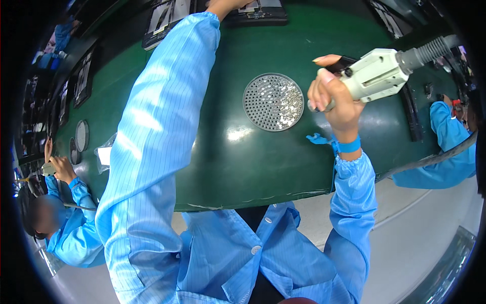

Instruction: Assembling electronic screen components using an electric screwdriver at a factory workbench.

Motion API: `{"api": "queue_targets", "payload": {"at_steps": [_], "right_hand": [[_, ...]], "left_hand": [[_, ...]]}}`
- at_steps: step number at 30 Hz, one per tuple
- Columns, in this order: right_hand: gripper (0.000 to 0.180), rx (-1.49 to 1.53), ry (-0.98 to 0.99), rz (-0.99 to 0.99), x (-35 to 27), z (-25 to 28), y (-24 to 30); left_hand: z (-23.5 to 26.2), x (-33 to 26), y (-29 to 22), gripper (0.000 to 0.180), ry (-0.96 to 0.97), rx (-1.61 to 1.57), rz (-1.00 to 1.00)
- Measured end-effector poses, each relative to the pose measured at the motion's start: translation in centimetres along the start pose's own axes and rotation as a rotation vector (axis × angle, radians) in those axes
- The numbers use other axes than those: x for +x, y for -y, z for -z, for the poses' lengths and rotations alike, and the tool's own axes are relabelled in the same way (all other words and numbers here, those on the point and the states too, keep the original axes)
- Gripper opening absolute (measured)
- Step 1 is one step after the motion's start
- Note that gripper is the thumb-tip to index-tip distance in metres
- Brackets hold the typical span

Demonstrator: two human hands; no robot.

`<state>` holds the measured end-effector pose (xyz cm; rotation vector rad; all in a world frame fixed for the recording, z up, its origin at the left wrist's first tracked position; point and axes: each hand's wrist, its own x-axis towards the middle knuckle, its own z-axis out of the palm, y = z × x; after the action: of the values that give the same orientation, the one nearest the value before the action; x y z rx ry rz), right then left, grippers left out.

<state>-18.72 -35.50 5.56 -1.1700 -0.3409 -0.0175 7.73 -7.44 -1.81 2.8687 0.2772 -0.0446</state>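
My right hand (pixel 334 96) is wrapped around a pale green power screwdriver (pixel 377 73) with a grey ribbed hose, held above the green table (pixel 243 167). Just left of that hand lies a round perforated metal tray (pixel 273 101) with many small shiny screws. My left arm in a blue sleeve stretches far forward, and my left hand (pixel 225 6) reaches a dark tray holding a device (pixel 255 14) at the table's far edge. The fingers are cut off by the picture's rim.
More dark trays with devices (pixel 162 23) line the far side. A co-worker in blue (pixel 71 223) works at the left near round trays (pixel 81 136). Another person's blue sleeve (pixel 445 137) is at the right. A black cable (pixel 412 114) lies beside my right hand.
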Motion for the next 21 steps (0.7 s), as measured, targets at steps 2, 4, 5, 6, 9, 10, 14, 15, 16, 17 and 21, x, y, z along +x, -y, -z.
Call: {"api": "queue_targets", "payload": {"at_steps": [2, 4, 5, 6, 9, 10, 14, 15, 16, 17, 21], "right_hand": [[0.017, 0.031, 0.048, -0.011, 0.0, -0.9, 0.2], [0.017, 0.043, 0.011, -0.021, -0.1, -0.3, 0.3], [0.017, 0.039, 0.009, -0.032, -0.2, -0.1, 0.2], [0.017, 0.049, 0.036, -0.006, 0.1, -0.3, 0.3], [0.017, 0.056, 0.070, 0.021, 0.4, -0.6, 0.1], [0.017, 0.036, 0.055, 0.026, 0.3, -0.4, -0.1], [0.016, 0.023, 0.034, 0.018, -0.3, -1.0, 0.2], [0.016, 0.015, 0.013, 0.008, -0.4, -0.6, 0.4], [0.017, 0.015, 0.008, 0.014, -0.5, -0.5, 0.4], [0.018, 0.019, 0.026, 0.026, -0.4, -1.0, 0.5], [0.023, 0.032, 0.069, 0.048, -0.4, 0.2, -0.1]], "left_hand": [[1.1, 1.1, 2.4, 0.068, 0.144, 0.132, -0.462], [2.9, 1.8, 1.0, 0.055, 0.615, -0.685, 0.023], [1.8, 1.3, -0.6, 0.052, 0.376, -0.625, 0.045], [1.4, 1.1, -0.8, 0.048, 0.115, -0.557, 0.084], [2.2, 0.5, 2.2, 0.038, -0.028, -1.146, -0.039], [3.0, -0.3, 1.0, 0.034, -0.098, -1.178, -0.024], [8.8, -6.6, 2.0, 0.021, -0.133, -1.169, -0.056], [10.6, -9.8, 1.4, 0.022, -0.087, -1.268, -0.039], [12.7, -13.9, 1.3, 0.023, -0.056, -1.359, -0.017], [14.5, -17.0, 3.4, 0.022, -0.040, -1.433, -0.081], [15.3, -28.8, 6.4, 0.023, -0.140, -1.293, 0.101]]}}
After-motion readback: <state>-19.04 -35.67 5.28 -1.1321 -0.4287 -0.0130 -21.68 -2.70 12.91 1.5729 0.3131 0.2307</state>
